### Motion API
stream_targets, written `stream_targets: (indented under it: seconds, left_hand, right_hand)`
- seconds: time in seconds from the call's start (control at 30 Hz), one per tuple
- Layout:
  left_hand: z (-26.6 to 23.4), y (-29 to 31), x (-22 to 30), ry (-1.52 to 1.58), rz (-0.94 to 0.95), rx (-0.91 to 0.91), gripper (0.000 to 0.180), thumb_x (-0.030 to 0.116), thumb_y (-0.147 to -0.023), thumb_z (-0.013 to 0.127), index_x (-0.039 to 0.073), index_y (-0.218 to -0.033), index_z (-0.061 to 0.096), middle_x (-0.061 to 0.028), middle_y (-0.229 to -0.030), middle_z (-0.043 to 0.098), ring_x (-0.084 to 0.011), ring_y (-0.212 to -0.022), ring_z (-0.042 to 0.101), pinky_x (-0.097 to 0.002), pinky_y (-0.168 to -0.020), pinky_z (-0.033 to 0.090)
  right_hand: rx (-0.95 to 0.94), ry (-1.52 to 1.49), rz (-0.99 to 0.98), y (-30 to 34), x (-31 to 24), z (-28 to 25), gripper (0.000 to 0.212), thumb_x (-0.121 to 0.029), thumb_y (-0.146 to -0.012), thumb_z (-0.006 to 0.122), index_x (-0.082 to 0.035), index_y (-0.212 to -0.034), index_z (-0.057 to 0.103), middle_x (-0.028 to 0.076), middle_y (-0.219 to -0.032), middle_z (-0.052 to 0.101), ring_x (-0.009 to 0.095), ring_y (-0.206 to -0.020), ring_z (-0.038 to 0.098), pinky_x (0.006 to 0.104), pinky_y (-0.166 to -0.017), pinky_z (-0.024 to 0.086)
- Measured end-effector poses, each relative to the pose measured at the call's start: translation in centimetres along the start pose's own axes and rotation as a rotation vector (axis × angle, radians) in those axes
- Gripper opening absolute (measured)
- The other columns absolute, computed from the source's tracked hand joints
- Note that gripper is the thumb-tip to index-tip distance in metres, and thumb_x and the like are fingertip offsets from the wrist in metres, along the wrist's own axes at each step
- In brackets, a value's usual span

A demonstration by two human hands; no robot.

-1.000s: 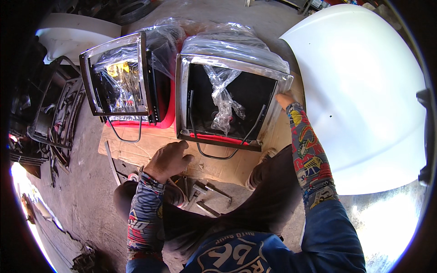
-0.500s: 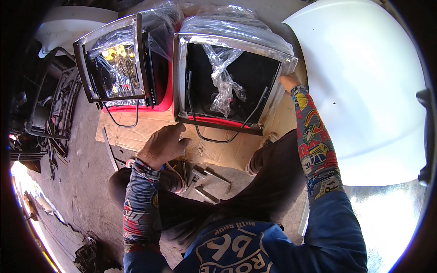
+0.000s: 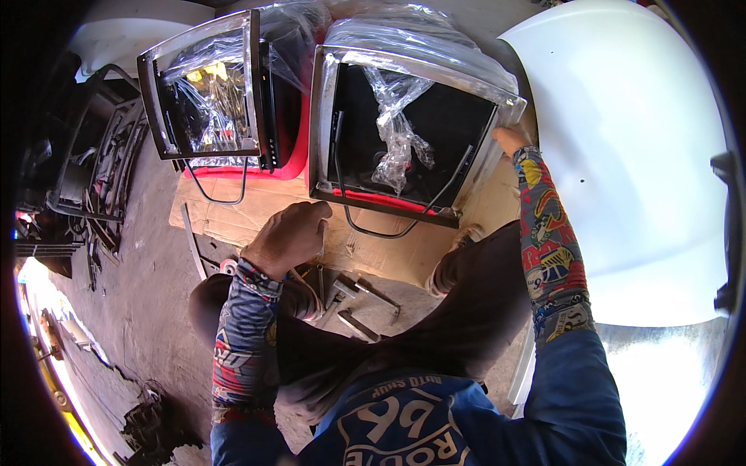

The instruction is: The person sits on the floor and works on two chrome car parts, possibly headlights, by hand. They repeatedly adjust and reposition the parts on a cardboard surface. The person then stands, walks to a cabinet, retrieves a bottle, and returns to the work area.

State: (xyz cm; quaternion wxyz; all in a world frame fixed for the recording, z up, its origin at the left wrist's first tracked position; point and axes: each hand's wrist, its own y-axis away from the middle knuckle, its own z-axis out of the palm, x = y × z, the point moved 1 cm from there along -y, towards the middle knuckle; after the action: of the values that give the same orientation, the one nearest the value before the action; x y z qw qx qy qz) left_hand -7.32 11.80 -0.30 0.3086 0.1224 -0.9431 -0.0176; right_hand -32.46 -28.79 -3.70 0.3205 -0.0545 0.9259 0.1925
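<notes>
Metal frame (image 3: 322, 116) is lying just left of the closer right hand (image 3: 514, 140), long axis running left-right, fingers (image 3: 502, 133) resting curled, grip unclear, left hand (image 3: 286, 234) hovering half-open, seemingly empty

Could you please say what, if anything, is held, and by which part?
The right hand apparently holds the larger metal frame by its right side near the far corner; the left hand appears empty.

Watching remotely, I see a left frame (image 3: 255, 85) beside a right frame (image 3: 322, 124), cardboard (image 3: 365, 250) on their near side, a panel (image 3: 622, 171) to their right, and tools (image 3: 378, 293) on the floor (image 3: 159, 311) between the person's legs (image 3: 482, 279).
</notes>
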Motion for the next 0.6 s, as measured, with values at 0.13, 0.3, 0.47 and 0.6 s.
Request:
stream_targets:
  seconds: [0.13, 0.3, 0.47, 0.6]
  left_hand:
    - [-0.29, -0.06, 0.33, -0.032, -0.027, -0.051, 0.019, 0.009, -0.089, 0.055, 0.0, -0.104, 0.063, -0.0234, -0.098, 0.067, -0.0404, -0.098, 0.065, -0.0484, -0.086, 0.051]
    - [-0.72, -0.1, 0.8, -0.108, -0.086, -0.118, 0.024, 0.007, -0.092, 0.053, -0.002, -0.113, 0.062, -0.0248, -0.106, 0.067, -0.039, -0.1, 0.066, -0.0445, -0.09, 0.051]
    - [-0.6, 0.07, 0.59, -0.084, -0.093, -0.098, 0.025, 0.01, -0.092, 0.055, -0.002, -0.113, 0.062, -0.0255, -0.106, 0.067, -0.0403, -0.101, 0.065, -0.0452, -0.089, 0.051]
    - [-0.57, 0.01, 0.56, -0.096, -0.105, -0.113, 0.027, 0.014, -0.092, 0.057, -0.003, -0.113, 0.062, -0.026, -0.106, 0.067, -0.0409, -0.102, 0.065, -0.0454, -0.089, 0.051]
  right_hand:
    - [-0.018, -0.007, 0.049, 0.83, -0.39, -0.06, 0.053, -0.035, -0.079, 0.064, -0.001, -0.119, 0.059, 0.016, -0.107, 0.063, 0.03, -0.095, 0.064, 0.0443, -0.075, 0.055]
    - [0.008, -0.028, 0.047, 0.68, -0.08, 0.02, 0.055, -0.035, -0.079, 0.063, 0.0, -0.121, 0.058, 0.016, -0.11, 0.063, 0.03, -0.097, 0.064, 0.0434, -0.077, 0.055]
    - [0.011, 0.01, 0.002, 0.07, 0.21, 0.15, 0.054, -0.035, -0.078, 0.065, 0.001, -0.117, 0.062, 0.016, -0.106, 0.065, 0.029, -0.095, 0.066, 0.0432, -0.075, 0.056]
    - [0.066, -0.061, 0.039, 0.64, -0.01, -0.04, 0.05, -0.035, -0.077, 0.065, 0.002, -0.111, 0.065, 0.016, -0.1, 0.066, 0.029, -0.092, 0.067, 0.0427, -0.072, 0.056]
